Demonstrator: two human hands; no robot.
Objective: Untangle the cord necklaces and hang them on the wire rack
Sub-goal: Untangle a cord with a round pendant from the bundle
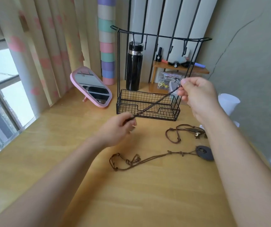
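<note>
Both hands raised before the wire rack (147, 105): left hand (116, 130) and right hand (195, 94) fingers pinched on a taut cord (157, 102) stretched between them.

Left hand (118, 126) and right hand (195, 92) pinch a taut dark brown cord necklace (156, 102) before the black wire rack (147, 104).

A home bedroom: floral curtains (49, 46), vanity mirror (91, 88), cosmetics shelf (180, 68).

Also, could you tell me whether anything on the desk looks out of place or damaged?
Nothing looks damaged. Two cord necklaces lie loose on the desk instead of on the wire rack's hooks, which are all bare. Both hands stretch a third cord.
</note>
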